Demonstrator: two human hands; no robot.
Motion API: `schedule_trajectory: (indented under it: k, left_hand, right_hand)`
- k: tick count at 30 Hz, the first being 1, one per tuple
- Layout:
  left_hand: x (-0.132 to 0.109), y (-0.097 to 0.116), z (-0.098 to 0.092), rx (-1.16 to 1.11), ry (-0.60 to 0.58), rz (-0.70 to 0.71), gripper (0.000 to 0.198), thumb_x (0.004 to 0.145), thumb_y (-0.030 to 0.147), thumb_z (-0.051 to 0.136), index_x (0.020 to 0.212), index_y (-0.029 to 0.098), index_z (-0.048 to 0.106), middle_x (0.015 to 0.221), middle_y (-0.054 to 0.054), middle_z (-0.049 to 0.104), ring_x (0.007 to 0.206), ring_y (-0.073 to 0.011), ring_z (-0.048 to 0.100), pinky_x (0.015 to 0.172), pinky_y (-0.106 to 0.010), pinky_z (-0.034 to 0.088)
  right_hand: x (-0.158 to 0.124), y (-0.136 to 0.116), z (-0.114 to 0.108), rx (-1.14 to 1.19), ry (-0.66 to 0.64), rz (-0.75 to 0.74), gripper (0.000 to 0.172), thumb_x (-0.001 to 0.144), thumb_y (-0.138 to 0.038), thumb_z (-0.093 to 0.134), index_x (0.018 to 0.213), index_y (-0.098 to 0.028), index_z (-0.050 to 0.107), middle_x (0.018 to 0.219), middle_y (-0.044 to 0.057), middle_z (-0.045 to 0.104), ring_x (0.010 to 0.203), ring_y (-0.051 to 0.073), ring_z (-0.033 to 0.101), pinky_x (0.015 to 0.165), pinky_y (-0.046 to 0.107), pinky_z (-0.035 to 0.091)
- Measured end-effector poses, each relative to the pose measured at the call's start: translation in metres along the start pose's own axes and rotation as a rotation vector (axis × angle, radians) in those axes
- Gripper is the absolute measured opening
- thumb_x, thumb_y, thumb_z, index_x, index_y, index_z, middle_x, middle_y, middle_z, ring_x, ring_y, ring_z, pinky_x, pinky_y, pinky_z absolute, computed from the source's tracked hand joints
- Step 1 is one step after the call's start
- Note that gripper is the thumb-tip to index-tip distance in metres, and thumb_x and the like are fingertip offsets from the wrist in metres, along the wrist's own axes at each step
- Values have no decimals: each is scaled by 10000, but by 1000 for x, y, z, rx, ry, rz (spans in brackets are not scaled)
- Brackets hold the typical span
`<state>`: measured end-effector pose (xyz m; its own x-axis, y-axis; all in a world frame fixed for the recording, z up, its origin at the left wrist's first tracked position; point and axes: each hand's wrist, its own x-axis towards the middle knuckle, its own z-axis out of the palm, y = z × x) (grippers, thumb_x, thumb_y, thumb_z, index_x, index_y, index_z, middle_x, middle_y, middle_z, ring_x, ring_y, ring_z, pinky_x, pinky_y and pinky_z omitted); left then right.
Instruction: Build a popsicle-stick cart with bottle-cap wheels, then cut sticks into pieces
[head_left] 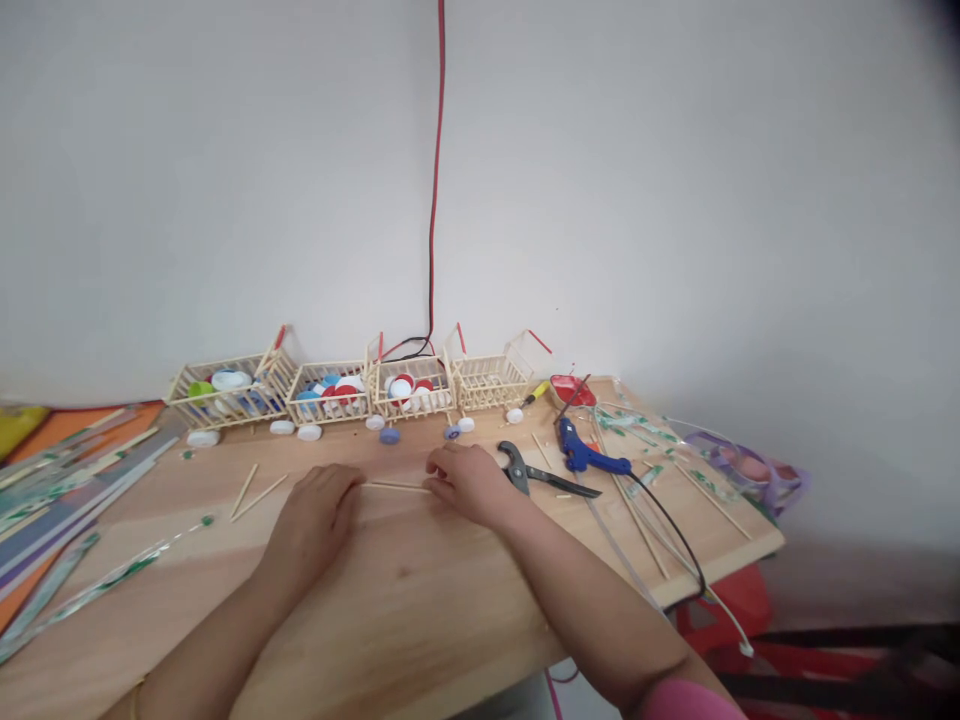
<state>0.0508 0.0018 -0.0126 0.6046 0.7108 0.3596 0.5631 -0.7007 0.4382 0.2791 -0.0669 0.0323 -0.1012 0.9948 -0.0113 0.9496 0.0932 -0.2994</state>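
Note:
Two thin wooden sticks [397, 487] lie side by side low over the table, running between my hands. My left hand [319, 508] has its fingers closed at their left end, with the fingertips partly hidden. At the right end, my right hand [466, 480] pinches the sticks between thumb and fingers. Just beyond the right hand rest grey-black cutting pliers [517, 468]. Two more short sticks [244, 491] lie left of my left hand. Behind both hands stands a row of small stick-built carts [330, 402] with bottle-cap wheels, several holding coloured caps.
A blue glue gun [577, 448] with a black cord lies on the right, near a yellow-handled tool [537, 392] and a red dish [571, 391]. Plastic wrappers [142, 562] and strips cover the left side. A red-black cable [436, 170] hangs down the wall.

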Motion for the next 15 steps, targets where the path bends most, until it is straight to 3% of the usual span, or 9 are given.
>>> schedule_trajectory:
  k: [4,10,15]
  left_hand:
    - [2,-4,1,-26,24,-49,250,894,285,415,869,173,636,887,-94,693,856,-255,607,792,-396,483]
    - [0,-2,8,-59,30,64,248,891,220,424,979,176,651,1103,-104,694,1043,-245,600,916,-398,475]
    - [-1,9,5,-61,-44,90,220,886,174,440,918,173,658,985,-99,714,945,-230,617,882,-405,478]
  right_hand:
    - [3,7,6,-37,-22,37,146,862,-199,555,959,-170,661,969,79,696,879,183,620,728,267,354]
    - [5,-1,10,-44,-59,-29,199,899,-177,472,893,-134,667,956,109,698,877,186,621,733,268,364]
    - [0,-4,11,-21,-94,-100,144,867,-189,526,929,-153,650,968,83,687,868,180,610,736,263,366]
